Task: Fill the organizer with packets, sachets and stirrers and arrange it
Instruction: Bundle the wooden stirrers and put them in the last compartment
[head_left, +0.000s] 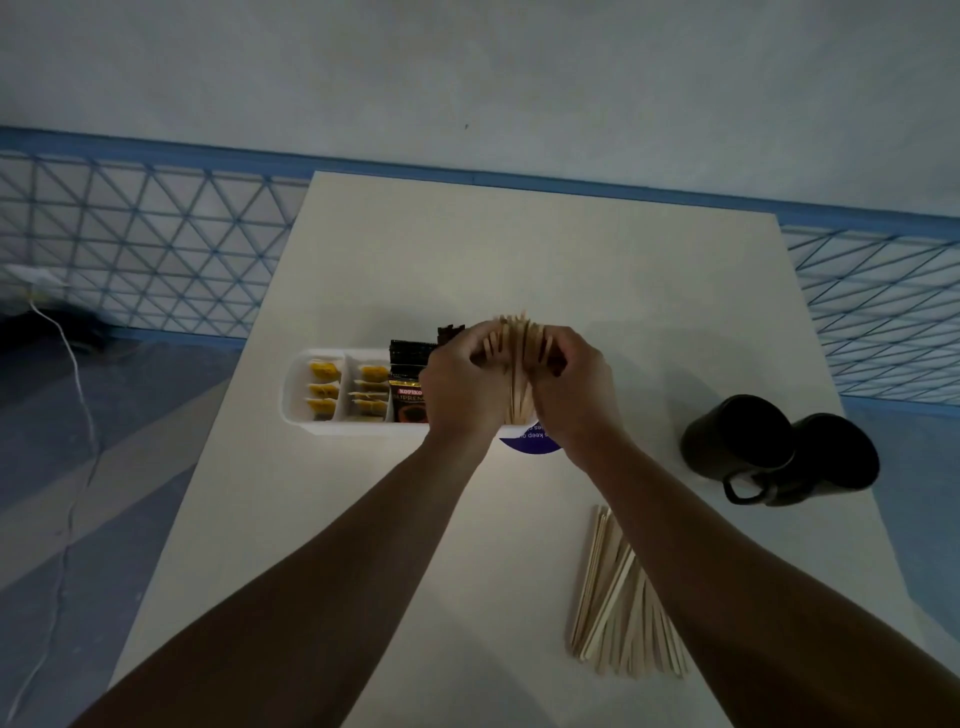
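- A white organizer (306, 415) sits at the centre of the frame on the pale counter (519, 249).
- Its two left compartments hold yellow sachets (324, 387); the next one holds dark coffee packets (408, 379) standing upright.
- The left hand (462, 379) and right hand (571, 384) are both curled around an upright bundle of wooden stirrers (519, 364) at the organizer's right end, fingers clamped on it from either side.
- A loose pile of stirrers (618, 613) lies on the counter at lower right, partly under the right forearm.
- Two black mugs (779, 447) stand touching each other at right of the frame.
- A blue round label (535, 444) shows just below the hands.
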